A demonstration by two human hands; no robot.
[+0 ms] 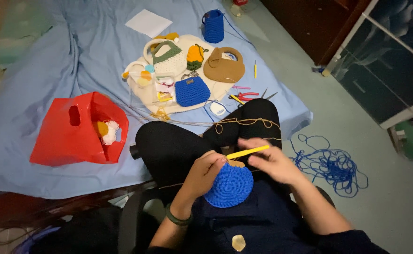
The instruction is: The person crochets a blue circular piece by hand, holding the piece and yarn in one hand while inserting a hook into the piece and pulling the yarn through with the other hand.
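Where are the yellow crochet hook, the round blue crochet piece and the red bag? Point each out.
yellow crochet hook [248, 152], head view, middle of the shaft.
round blue crochet piece [232, 187], head view, centre of the disc.
red bag [58, 141], head view, its front wall.

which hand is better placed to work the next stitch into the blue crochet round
Right, probably: the right hand already holds the yellow crochet hook at the edge of the blue crochet round, which the left hand grips.

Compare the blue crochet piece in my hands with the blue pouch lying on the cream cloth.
The blue crochet piece is a flat round disc gripped by the left hand; the blue pouch is squarish, has a flap, and lies untouched. The disc carries tan stitches on its top edge; the pouch looks all blue. Both are crocheted blue yarn.
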